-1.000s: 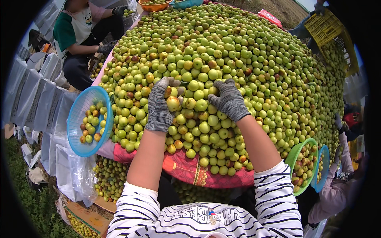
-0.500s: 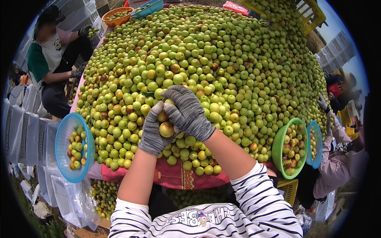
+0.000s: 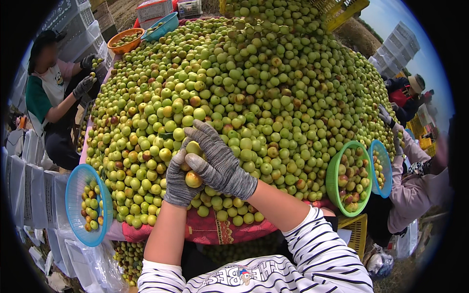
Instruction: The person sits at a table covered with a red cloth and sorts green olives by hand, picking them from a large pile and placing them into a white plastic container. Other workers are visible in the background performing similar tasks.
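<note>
Mainly, a wide heap of fruit (image 3: pixel 273 112) fills my remote view, lying over a red cloth (image 3: pixel 202 227).
From my distant seat I see a blue basket (image 3: pixel 73 195) at the near left and a green basket (image 3: pixel 332 180) at the near right, both holding fruit. At the near middle, the right hand (image 3: pixel 220 163) and the left hand (image 3: pixel 179 181), grey-gloved, are together, curved around one yellow-and-red fruit (image 3: pixel 193 179) and, slightly farther, one pale green fruit (image 3: pixel 193 147); whether they enclose more, I cannot tell.

We note gloves (image 3: pixel 222 168) mottled grey | fruit (image 3: pixel 254 100) green, some blushed red-brown | sleeves (image 3: pixel 326 246) white, black-striped | cloth (image 3: pixel 201 229) red, gold-banded | green basket (image 3: pixel 333 179) | orange basket (image 3: pixel 128 48)
</note>
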`<state>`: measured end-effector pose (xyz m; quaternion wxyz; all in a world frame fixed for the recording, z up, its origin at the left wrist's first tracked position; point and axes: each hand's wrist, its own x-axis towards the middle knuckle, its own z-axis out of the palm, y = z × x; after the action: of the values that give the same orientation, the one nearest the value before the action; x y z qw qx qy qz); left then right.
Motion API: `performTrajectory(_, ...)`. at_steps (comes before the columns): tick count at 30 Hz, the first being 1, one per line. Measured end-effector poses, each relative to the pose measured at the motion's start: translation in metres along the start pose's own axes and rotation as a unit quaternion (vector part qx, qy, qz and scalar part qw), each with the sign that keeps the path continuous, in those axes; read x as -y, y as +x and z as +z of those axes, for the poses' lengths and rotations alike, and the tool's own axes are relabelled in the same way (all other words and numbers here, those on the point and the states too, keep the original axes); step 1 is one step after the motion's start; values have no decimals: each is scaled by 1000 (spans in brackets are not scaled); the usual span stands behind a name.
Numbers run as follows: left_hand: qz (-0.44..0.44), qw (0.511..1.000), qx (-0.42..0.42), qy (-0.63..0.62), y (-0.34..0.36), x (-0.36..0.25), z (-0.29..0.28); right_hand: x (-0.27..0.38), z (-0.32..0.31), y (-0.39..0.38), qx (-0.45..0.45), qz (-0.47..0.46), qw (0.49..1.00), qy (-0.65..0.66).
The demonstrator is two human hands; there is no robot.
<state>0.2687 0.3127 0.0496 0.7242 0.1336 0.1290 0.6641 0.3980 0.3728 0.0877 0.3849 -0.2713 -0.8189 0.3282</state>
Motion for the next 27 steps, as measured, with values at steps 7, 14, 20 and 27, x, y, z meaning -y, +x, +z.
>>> performTrajectory(7, -8, 996, 17, -86, 0, -14, 5, -49, -48, -30, -78, 75, 994, -20)
performTrajectory(14, -8, 996, 36, -87, 3, -16, 0, -123, -122, -39, -190, 228, 938, -176)
performTrajectory(20, -13, 996, 37, -85, 3, -15, -1, -166, -177, -32, -242, 268, 897, -255)
performTrajectory(27, -14, 997, 13, -73, 1, -15, -3, -164, -186, -25, -216, 290, 891, -274)
